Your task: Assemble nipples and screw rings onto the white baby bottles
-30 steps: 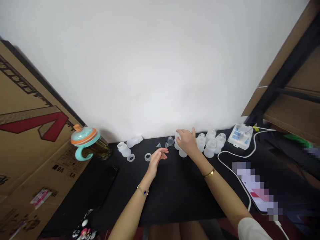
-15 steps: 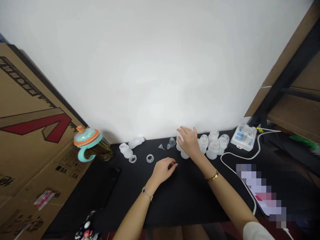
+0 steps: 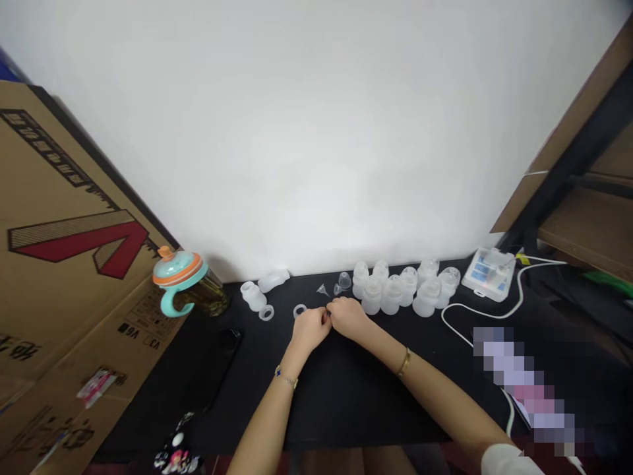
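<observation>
White translucent plastic bottles with rounded clear tops (image 3: 393, 295) stand grouped near the wall on the black worktop (image 3: 356, 402). The bare right hand (image 3: 350, 319) has left them and met the bare left hand (image 3: 310, 330), bringing both to one spot beside a pale plastic ring (image 3: 295, 311). Each grip is curled inward; whether either pinches anything, I cannot tell.

I wear a slim gold-toned bracelet (image 3: 287, 378) on my left wrist, set with a small dark-blue charm (image 3: 278, 373). A broader, rounded gold-toned bangle (image 3: 405, 362) rings my right wrist. My fingers (image 3: 339, 306) are bare, and a loose, off-white fabric sleeve (image 3: 509, 460) ends near my right elbow.
</observation>
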The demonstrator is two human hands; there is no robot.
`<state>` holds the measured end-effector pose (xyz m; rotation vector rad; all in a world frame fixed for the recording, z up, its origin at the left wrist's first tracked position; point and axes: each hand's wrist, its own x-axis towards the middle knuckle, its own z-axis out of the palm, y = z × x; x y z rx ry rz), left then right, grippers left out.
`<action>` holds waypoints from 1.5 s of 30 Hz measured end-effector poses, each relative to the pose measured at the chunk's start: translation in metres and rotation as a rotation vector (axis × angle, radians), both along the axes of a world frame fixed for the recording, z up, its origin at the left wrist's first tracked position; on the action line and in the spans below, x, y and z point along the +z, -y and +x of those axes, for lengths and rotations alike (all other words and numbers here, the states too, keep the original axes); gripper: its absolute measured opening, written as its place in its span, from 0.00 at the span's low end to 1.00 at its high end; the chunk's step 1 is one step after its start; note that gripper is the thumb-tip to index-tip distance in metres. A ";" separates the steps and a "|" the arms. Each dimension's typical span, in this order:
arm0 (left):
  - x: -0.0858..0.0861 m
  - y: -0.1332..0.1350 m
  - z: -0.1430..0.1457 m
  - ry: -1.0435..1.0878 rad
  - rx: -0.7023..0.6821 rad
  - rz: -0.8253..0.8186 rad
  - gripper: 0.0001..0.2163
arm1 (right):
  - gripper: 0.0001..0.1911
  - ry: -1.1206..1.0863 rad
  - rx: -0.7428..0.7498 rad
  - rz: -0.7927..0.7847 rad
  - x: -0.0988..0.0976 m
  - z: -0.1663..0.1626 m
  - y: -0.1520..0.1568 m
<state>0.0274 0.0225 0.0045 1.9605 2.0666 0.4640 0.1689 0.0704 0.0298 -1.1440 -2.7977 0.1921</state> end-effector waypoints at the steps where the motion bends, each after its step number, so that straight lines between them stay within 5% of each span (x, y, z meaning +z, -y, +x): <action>1: 0.000 0.000 -0.001 -0.015 0.002 -0.019 0.11 | 0.12 0.032 -0.008 -0.025 -0.005 -0.001 0.000; 13: -0.011 -0.001 0.003 -0.041 -0.076 -0.111 0.10 | 0.11 0.071 -0.007 -0.024 -0.022 0.000 0.004; 27: 0.001 0.003 0.002 -0.081 -0.056 -0.124 0.07 | 0.13 0.034 -0.057 -0.012 -0.033 -0.001 0.009; 30: 0.011 0.006 -0.005 -0.066 0.046 0.046 0.07 | 0.12 0.026 -0.080 0.003 -0.033 -0.004 0.015; 35: 0.024 0.009 -0.027 -0.061 0.310 0.231 0.20 | 0.13 0.005 -0.101 -0.009 -0.031 -0.001 0.017; 45: 0.018 0.010 -0.044 -0.142 0.376 0.013 0.23 | 0.14 -0.134 -0.086 -0.078 -0.035 0.016 0.007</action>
